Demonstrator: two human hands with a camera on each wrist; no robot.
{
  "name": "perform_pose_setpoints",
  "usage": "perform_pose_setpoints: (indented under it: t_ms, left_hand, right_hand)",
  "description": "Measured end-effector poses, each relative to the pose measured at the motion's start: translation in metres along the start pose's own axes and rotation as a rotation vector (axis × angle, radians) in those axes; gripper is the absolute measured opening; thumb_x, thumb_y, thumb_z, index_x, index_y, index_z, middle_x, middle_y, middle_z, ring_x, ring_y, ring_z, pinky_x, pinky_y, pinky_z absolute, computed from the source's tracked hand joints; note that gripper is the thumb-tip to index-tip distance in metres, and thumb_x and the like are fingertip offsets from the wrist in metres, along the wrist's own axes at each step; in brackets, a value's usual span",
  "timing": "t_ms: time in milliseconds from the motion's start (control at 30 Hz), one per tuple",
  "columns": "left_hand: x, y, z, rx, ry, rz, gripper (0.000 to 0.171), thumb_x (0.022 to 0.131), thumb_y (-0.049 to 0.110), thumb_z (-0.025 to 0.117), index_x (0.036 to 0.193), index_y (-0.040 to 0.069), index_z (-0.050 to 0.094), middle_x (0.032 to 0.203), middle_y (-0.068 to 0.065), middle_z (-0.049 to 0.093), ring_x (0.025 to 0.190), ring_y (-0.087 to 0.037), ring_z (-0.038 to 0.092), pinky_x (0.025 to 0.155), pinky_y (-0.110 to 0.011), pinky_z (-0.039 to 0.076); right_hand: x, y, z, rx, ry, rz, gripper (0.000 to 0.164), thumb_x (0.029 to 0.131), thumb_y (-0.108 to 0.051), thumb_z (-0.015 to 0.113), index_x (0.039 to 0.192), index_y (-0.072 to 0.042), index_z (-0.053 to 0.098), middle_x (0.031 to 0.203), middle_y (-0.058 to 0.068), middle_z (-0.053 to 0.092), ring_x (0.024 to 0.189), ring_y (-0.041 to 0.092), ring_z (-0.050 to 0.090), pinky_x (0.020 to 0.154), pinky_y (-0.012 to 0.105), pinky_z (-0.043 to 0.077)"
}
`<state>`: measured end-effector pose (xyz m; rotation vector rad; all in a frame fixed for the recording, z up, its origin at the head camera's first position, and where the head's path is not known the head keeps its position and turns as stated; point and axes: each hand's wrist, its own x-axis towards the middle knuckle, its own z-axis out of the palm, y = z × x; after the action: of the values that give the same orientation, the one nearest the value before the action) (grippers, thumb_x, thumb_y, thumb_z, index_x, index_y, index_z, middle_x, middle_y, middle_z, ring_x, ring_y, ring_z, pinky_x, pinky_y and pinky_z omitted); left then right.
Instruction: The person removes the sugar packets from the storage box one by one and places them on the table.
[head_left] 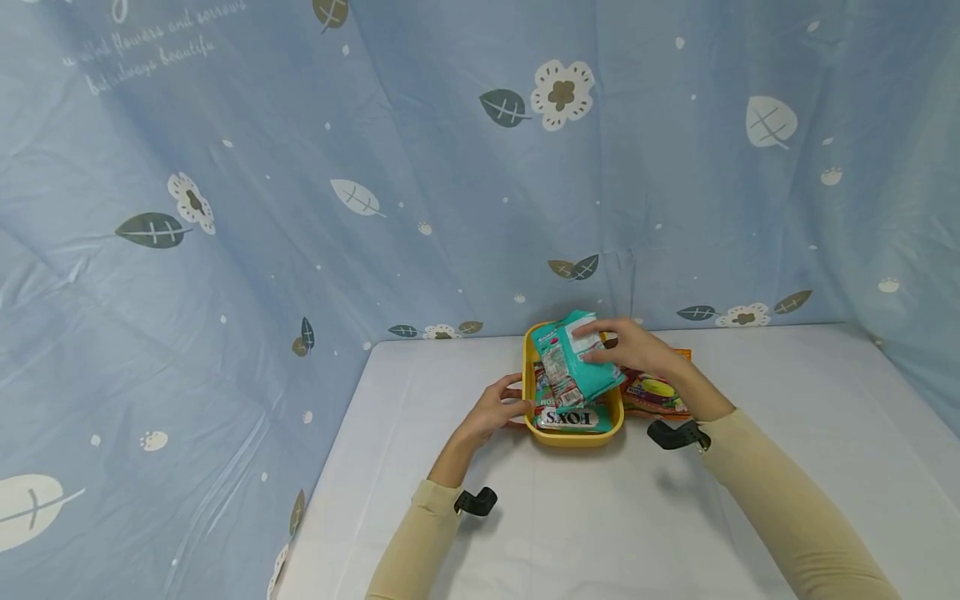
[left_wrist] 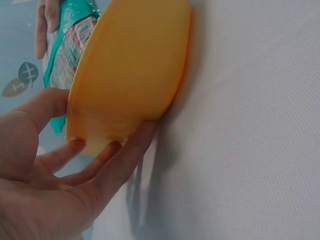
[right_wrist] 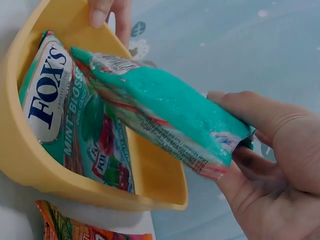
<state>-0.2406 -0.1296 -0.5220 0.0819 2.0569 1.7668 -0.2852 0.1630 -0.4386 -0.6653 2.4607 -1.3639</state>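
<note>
A yellow plastic box (head_left: 573, 440) stands on the white table. My left hand (head_left: 491, 412) holds it at its left side, the thumb at the rim and the fingers against the outer wall (left_wrist: 135, 65). In my right hand (head_left: 636, 346) is a teal candy bag (right_wrist: 170, 107), gripped by one end and tilted over the box. Inside the box lies another teal candy bag (right_wrist: 60, 105), marked FOX'S and Mint Blossom, partly hidden by the held one.
Beside the box on the right lies an orange and red snack packet (head_left: 658, 393), partly behind my right forearm. A blue curtain (head_left: 450, 167) with leaf and flower prints hangs along the back and left of the table (head_left: 570, 525).
</note>
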Motion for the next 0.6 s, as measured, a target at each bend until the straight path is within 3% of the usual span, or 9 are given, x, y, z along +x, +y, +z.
perform_pose_setpoints:
  t_ms: [167, 300, 600]
  left_hand:
    - [0.000, -0.001, 0.000, -0.002, -0.002, -0.002, 0.066, 0.090, 0.013, 0.069, 0.149, 0.018, 0.040, 0.129, -0.021, 0.053, 0.097, -0.025, 0.066, 0.077, -0.043, 0.063]
    - [-0.001, 0.000, 0.000, 0.002, -0.002, -0.003, 0.067, 0.090, 0.014, 0.070, 0.149, 0.017, 0.040, 0.129, -0.022, 0.054, 0.096, -0.024, 0.066, 0.077, -0.042, 0.064]
    - [0.001, -0.002, -0.001, -0.001, 0.001, -0.008, 0.066, 0.089, 0.013, 0.070, 0.148, 0.018, 0.042, 0.127, -0.020, 0.055, 0.097, -0.025, 0.066, 0.076, -0.042, 0.064]
  right_hand:
    - [-0.001, 0.000, -0.002, -0.001, 0.030, -0.029, 0.038, 0.089, -0.021, 0.073, 0.125, -0.011, 0.065, 0.133, 0.017, 0.058, 0.095, 0.027, 0.065, 0.067, 0.027, 0.058]
    - [-0.001, 0.003, -0.005, 0.000, 0.040, -0.039, 0.036, 0.089, -0.018, 0.073, 0.123, -0.010, 0.066, 0.130, 0.016, 0.060, 0.104, 0.029, 0.063, 0.072, 0.022, 0.056]
    - [-0.003, 0.008, -0.012, 0.011, 0.064, -0.037, 0.035, 0.088, -0.019, 0.074, 0.122, -0.010, 0.067, 0.129, 0.015, 0.061, 0.114, 0.035, 0.063, 0.082, 0.024, 0.056]
